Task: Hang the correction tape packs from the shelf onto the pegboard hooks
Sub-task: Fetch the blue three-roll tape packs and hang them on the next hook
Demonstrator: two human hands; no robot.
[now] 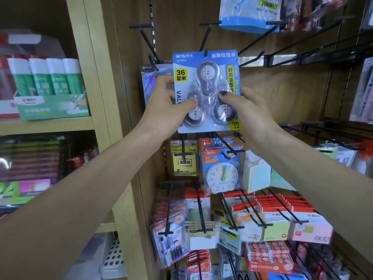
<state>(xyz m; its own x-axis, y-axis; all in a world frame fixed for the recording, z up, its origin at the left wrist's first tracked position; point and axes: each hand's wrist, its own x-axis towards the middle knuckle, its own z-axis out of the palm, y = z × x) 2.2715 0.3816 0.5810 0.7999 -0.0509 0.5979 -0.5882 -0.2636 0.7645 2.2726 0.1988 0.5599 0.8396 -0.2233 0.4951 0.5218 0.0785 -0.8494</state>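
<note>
Two hands: both on one pack, head view only.
Pack: blue card blister pack of three purple correction tapes, held upright against the wooden pegboard wall, above the rows of hanging stationery.
Pack position: hang slot at top edge sits right at the tip of a black wire peg hook; cannot tell if the hook is already through the slot.
Left hand: left hand closed round the left edge of the pack, thumb pressed on the lower-left plastic bubble, fingers curled behind the card.
Right hand: right hand closed on the right edge, thumb on the lower-right bubble, fingers behind.
Behind pack: another silvery-blue hanging pack on the neighbouring hook, partly hidden; touching or not, cannot tell.
Left of frame: wooden shelf with a green carton of white-and-green glue sticks; no further correction tape packs clearly seen there.
Handling judgement: light; thin card bends easily; clear blister is stiff but smooth and slippery, may dent if squeezed.
Grip advice: hold by the card edges at both sides, low down, leaving the top slot free for the hook.
Step judgement: lining slot up with hook tip, then push back along the wire.
Risk: card tearing at the slot if forced off-axis; knocking the neighbouring pack.
</note>
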